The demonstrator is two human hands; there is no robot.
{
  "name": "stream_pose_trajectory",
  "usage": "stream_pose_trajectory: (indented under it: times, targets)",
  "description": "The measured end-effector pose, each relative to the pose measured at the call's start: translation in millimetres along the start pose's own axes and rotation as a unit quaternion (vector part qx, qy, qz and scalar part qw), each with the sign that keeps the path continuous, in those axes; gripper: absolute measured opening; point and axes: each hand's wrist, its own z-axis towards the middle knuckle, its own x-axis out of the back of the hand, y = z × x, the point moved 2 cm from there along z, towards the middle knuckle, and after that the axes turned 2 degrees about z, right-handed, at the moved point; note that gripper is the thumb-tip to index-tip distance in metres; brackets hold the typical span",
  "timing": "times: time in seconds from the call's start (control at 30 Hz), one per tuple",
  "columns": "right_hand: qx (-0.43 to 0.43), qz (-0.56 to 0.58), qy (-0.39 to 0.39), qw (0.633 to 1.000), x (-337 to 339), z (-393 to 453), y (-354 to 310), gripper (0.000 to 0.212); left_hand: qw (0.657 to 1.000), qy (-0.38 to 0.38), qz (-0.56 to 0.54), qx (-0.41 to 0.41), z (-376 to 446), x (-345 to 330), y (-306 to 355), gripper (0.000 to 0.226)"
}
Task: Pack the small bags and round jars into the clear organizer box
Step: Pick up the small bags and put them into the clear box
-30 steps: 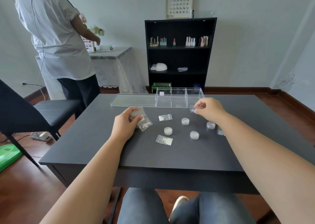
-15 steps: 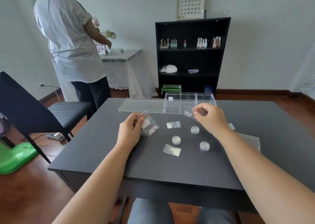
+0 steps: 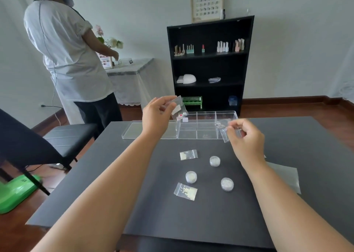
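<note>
Dark grey bench [image 3: 99, 175], pale walls, black shelf unit [image 3: 209, 64] behind it. Your left hand [image 3: 156, 117] pinches a small clear zip bag [image 3: 180, 108] at its top edge, grip closed on it; white label and pink-red bits show inside; it hangs raised over the left end of the clear organizer box [image 3: 206, 126]. Your right hand [image 3: 247, 138] has its grip closed on a second clear bag [image 3: 223, 130] with dark and pale bits, held at the box's right end, near the front wall.

Box: open, transparent, divided into compartments, at the bench's far side; a tiny white item sits in a rear-left cell. Clear lid [image 3: 134, 130] lies flat, touching the box's left side.

On the bench, nearer you: a bag with white powder-like fill [image 3: 188, 154]; a bag with yellowish beads [image 3: 185, 191]; three round clear jars with pale contents, far [image 3: 214, 161], middle [image 3: 191, 177], near right [image 3: 227, 184]. All apart from each other. Clear sheet [image 3: 285, 175] lies right of your forearm.

Second person in white top [image 3: 67, 56] stands at a cloth-covered side table [image 3: 132, 73], back left.
</note>
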Motion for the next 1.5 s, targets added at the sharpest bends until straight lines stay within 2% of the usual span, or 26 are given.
stream_pose_trajectory:
  times: [0.2, 0.33, 0.47, 0.57, 0.73, 0.87, 1.03, 1.13, 1.23, 1.33, 1.43, 1.5]
  targets:
    - [0.024, 0.004, -0.011, 1.0, 0.8, 2.1, -8.2, 0.008, 0.993, -0.088, 0.083, 0.015, 10.1, -38.6, -11.0, 0.022]
    - [0.027, 0.01, -0.016, 0.999, -2.9, 3.0, -10.8, 0.01, 0.99, -0.098, 0.076, 0.068, -0.1, -51.9, -28.4, 0.022]
    - [-0.005, 0.029, -0.019, 0.999, -5.9, 6.1, -10.2, 0.009, 0.988, -0.115, 0.065, 0.081, 1.2, -55.7, -35.2, 0.019]
    - [-0.053, 0.055, -0.01, 0.997, -6.6, 8.3, -5.2, 0.01, 0.984, -0.132, 0.104, 0.065, 10.9, -54.6, -38.7, 0.012]
    - [-0.1, 0.068, 0.012, 0.993, -6.8, 12.1, -0.5, 0.013, 0.96, -0.21, 0.174, 0.059, 25.8, -53.7, -42.1, 0.01]
    - [-0.101, 0.043, 0.011, 0.994, -6.4, 13.0, 2.5, 0.013, 0.935, -0.271, 0.228, 0.033, 36.8, -56.1, -39.7, 0.028]
    - [-0.105, 0.066, -0.008, 0.992, -7.8, 13.2, 1.6, 0.012, 0.901, -0.326, 0.287, 0.002, 40.3, -63.0, -36.1, 0.054]
    - [-0.096, 0.068, -0.014, 0.993, -7.2, 11.2, 0.7, 0.008, 0.897, -0.34, 0.284, 0.001, 40.0, -62.2, -35.0, 0.052]
    - [-0.1, 0.073, -0.011, 0.992, -7.7, 10.4, 1.5, 0.007, 0.889, -0.365, 0.277, 0.009, 35.9, -60.6, -37.3, 0.04]
    - [-0.115, 0.081, -0.015, 0.99, -9.0, 9.5, 3.6, 0.004, 0.904, -0.351, 0.245, 0.03, 31.3, -57.5, -34.8, 0.035]
    - [-0.129, 0.093, -0.024, 0.987, -10.1, 8.5, 6.2, 0.008, 0.958, -0.251, 0.135, 0.036, 21.5, -51.7, -28.7, 0.03]
    - [-0.14, 0.115, -0.03, 0.983, -11.3, 8.4, 6.4, 0.014, 0.981, -0.175, 0.083, 0.026, 7.0, -46.6, -24.9, 0.027]
